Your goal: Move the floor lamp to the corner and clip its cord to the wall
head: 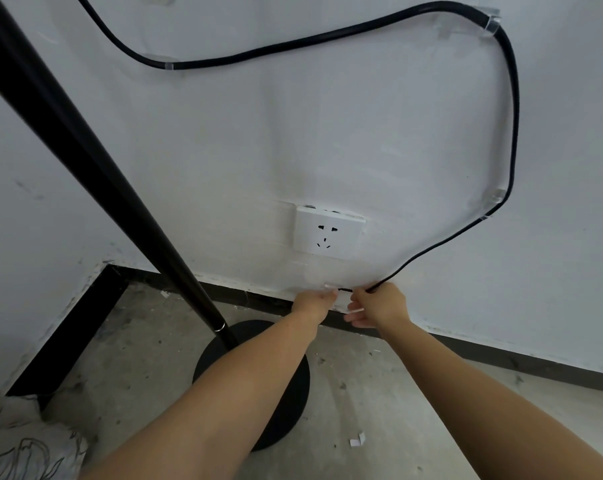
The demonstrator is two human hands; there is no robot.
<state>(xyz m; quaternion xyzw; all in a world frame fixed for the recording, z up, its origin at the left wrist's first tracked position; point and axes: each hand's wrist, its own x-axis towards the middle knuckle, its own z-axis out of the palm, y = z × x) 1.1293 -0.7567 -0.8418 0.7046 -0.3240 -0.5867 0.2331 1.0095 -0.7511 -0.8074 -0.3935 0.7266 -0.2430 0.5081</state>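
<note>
Item: floor lamp (85, 161), black. We see its pole slanting across the left of the view down to a round base (286, 410) on the concrete floor (379, 393), near the corner of the room.

Item: cord (327, 38), black. We trace it along the white wall (224, 150) through three clear clips: one upper left (168, 65), one upper right (493, 24), one lower right (494, 202). From there it curves down and leftward, passing below the wall socket (327, 233), and ends at our hands just above the dark skirting (501, 355).

Item: left hand (315, 301). Fingers pressed at the wall beside a pale clip (329, 285); we cannot tell whether they pinch anything.

Item: right hand (379, 304). Thumb and forefinger closed on the cord, which enters the grip from the upper right; a short black stretch spans the gap between the two hands. The lower fingers appear to carry a small white piece (355, 310).

Sundries: white paper scrap (357, 441) on the floor by the base; patterned fabric (26, 441) at lower left.
</note>
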